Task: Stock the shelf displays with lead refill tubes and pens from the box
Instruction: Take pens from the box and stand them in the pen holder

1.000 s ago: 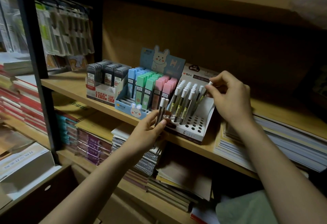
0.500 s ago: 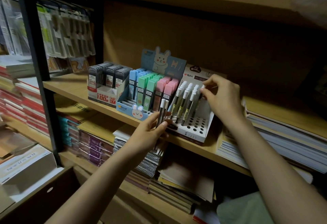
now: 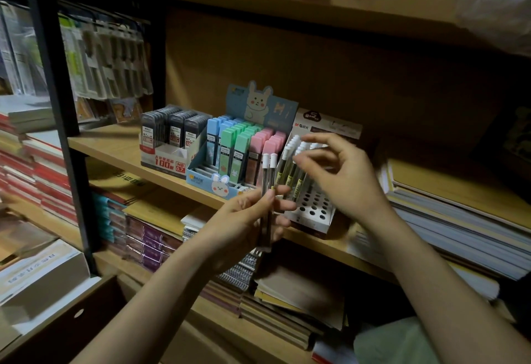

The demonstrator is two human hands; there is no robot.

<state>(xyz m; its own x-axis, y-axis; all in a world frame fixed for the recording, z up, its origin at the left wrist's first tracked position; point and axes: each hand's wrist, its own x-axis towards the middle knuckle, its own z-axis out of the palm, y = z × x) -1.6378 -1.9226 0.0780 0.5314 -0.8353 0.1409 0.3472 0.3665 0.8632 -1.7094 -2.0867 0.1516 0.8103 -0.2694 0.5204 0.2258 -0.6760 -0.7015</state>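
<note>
Fingers [image 3: 270, 195] of left hand [image 3: 244, 220] pinch two tubes [image 3: 268, 174]; right hand [image 3: 342, 179] hovers, fingers loose, empty. Rack [image 3: 311, 211] back rows filled, front holes empty. Roughly halfway.

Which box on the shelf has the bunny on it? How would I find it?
Look at the middle wooden shelf, where three display boxes stand side by side. The bunny box is the middle one, between the dark refill box and the white holed stand. Only it holds blue, green and pink cases.
</note>
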